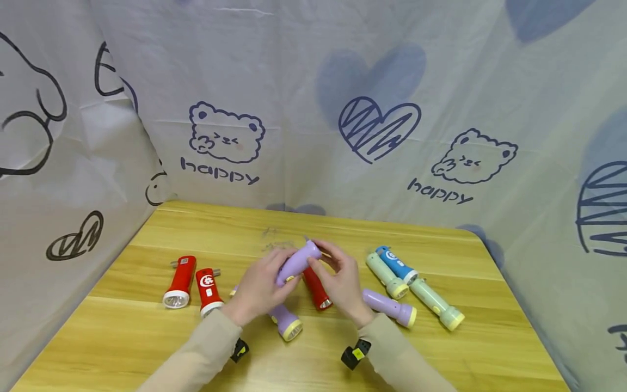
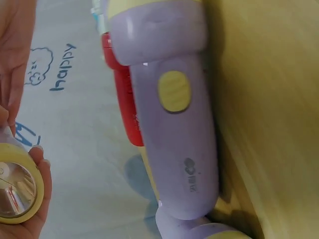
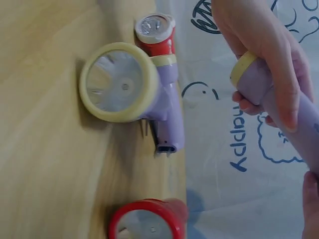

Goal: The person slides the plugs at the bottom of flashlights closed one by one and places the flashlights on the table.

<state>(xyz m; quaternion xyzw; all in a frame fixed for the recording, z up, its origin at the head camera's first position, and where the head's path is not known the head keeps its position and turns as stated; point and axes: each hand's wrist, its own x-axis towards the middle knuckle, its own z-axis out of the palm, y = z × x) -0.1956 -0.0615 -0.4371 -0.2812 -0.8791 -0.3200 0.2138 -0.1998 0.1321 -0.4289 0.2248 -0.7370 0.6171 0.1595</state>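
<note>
A purple flashlight (image 1: 296, 263) is held up over the middle of the table, tilted with its tail toward the upper right. My left hand (image 1: 258, 283) grips it around the head end; its yellow rim and clear lens show in the left wrist view. At the tail, the thumb and fingers of my right hand (image 1: 343, 280) pinch the end, where a small piece sticks up. Below the hands lie another purple flashlight (image 1: 284, 322) with a yellow rim and a red flashlight (image 1: 318, 291). The left hand partly hides one more purple piece beneath it.
Two red flashlights with white rims, one farther left (image 1: 182, 280) and one nearer (image 1: 208, 288), lie on the wooden table (image 1: 112, 337). At the right are a purple flashlight (image 1: 389, 307), two light green ones and a blue one (image 1: 397, 264). A printed cloth (image 1: 303, 109) hangs behind.
</note>
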